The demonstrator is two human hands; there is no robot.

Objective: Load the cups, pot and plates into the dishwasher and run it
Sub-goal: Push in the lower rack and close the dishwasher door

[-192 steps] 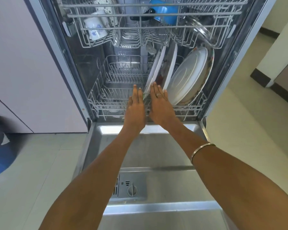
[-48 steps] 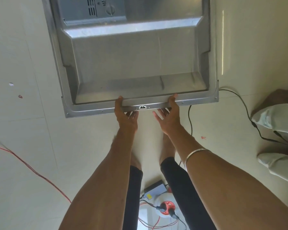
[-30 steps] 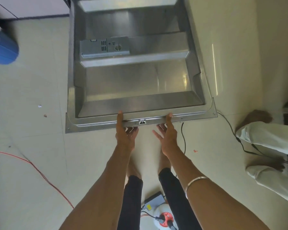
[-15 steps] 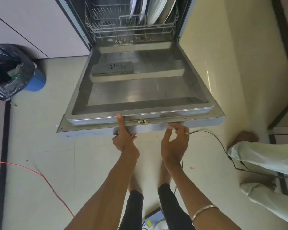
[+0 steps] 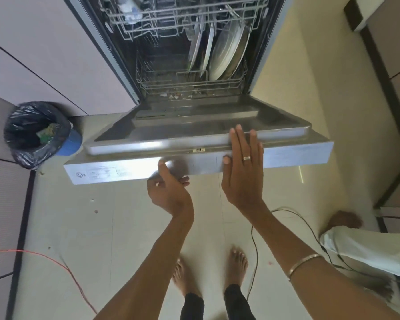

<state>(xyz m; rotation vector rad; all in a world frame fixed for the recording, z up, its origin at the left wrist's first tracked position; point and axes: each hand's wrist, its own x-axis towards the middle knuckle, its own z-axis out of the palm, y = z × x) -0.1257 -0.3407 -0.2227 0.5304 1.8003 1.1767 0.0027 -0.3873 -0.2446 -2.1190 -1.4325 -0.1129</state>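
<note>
The steel dishwasher door [image 5: 129,172] is partly raised, its top edge and control strip facing me. My left hand [image 5: 169,190] cups the door's underside from below, thumb on the front strip. My right hand [image 5: 244,172] lies flat over the door's top edge, fingers spread onto the inner rim. Inside, several white plates [image 5: 226,49] stand upright in the lower rack [image 5: 189,84]. The upper rack [image 5: 183,17] holds cups, mostly cut off at the frame's top. The pot is not identifiable.
A blue bin with a black liner [image 5: 38,132] stands at the left by the cabinet [image 5: 44,54]. A black cable [image 5: 254,250] and an orange wire [image 5: 62,266] cross the floor. Another person's foot and white trouser leg [image 5: 365,245] are at the right. My bare feet [image 5: 208,273] stand below.
The door has swung up from flat to partly raised. My right hand moved from under the edge to flat on top of it. The view lifted to show the racks.
</note>
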